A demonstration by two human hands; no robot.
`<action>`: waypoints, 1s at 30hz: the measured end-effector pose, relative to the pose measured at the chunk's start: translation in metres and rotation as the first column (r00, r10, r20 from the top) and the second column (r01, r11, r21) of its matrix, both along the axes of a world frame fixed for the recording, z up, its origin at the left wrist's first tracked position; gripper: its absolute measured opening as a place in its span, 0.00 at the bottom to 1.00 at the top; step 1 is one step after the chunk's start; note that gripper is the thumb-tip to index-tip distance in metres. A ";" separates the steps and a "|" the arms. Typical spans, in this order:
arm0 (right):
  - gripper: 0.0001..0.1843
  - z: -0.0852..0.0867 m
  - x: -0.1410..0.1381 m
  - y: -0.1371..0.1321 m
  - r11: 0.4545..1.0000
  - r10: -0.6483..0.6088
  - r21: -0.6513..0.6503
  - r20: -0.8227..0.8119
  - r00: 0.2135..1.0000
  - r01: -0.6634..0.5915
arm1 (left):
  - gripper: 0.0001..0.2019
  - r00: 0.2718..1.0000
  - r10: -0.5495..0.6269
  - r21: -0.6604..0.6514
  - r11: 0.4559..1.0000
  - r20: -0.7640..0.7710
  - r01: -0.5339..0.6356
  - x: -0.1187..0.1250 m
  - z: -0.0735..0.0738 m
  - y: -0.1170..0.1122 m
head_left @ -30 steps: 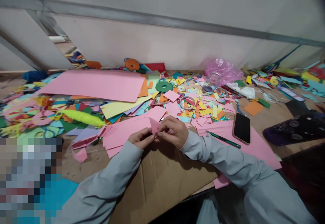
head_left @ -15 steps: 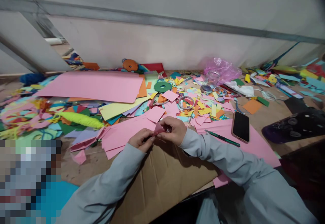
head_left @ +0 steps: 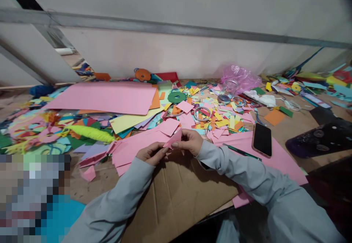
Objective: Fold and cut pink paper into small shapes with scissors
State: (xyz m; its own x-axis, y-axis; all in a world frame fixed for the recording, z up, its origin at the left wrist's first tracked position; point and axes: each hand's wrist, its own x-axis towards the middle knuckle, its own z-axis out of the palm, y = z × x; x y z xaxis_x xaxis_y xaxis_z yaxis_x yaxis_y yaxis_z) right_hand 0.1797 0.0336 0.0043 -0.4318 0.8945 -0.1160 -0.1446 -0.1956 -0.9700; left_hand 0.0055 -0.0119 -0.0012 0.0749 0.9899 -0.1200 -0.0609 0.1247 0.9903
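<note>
A small pink piece of paper [head_left: 174, 138], folded to a triangle, is pinched between my two hands. My left hand [head_left: 153, 152] grips its lower left corner with thumb and fingers closed. On its right side, my right hand [head_left: 190, 141] holds it between thumb and fingertips. Both hands are just above the near edge of a stack of pink paper sheets [head_left: 134, 144] and a brown cardboard sheet [head_left: 178, 195]. Another small folded pink paper [head_left: 89, 173] lies on the table to the left.
A phone [head_left: 262, 140] and a dark green pen [head_left: 242, 152] lie on pink paper at right, near a dark bottle [head_left: 319, 138]. Colourful paper scraps, a tape roll [head_left: 202, 113], a clear jar [head_left: 230, 88] and a large pink sheet [head_left: 104, 98] spread along the wall.
The pink paper in my hands has turned and now shows a larger triangular face pointing up. My fingers have shifted along its edges. The camera view has tilted slightly.
</note>
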 end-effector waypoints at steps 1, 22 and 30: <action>0.26 0.000 0.000 0.000 1.000 0.003 -0.007 -0.008 1.000 -0.003 | 0.17 1.000 0.003 0.001 1.000 -0.003 -0.003 0.000 0.001 0.000; 0.26 0.001 -0.004 -0.006 0.995 0.057 -0.077 -0.088 0.994 -0.063 | 0.16 0.999 -0.003 0.062 0.998 -0.052 0.006 0.001 0.005 0.003; 0.26 0.002 -0.005 -0.009 0.993 0.071 -0.085 -0.095 0.993 -0.079 | 0.19 0.985 0.006 0.150 0.989 -0.172 0.020 0.004 -0.013 0.005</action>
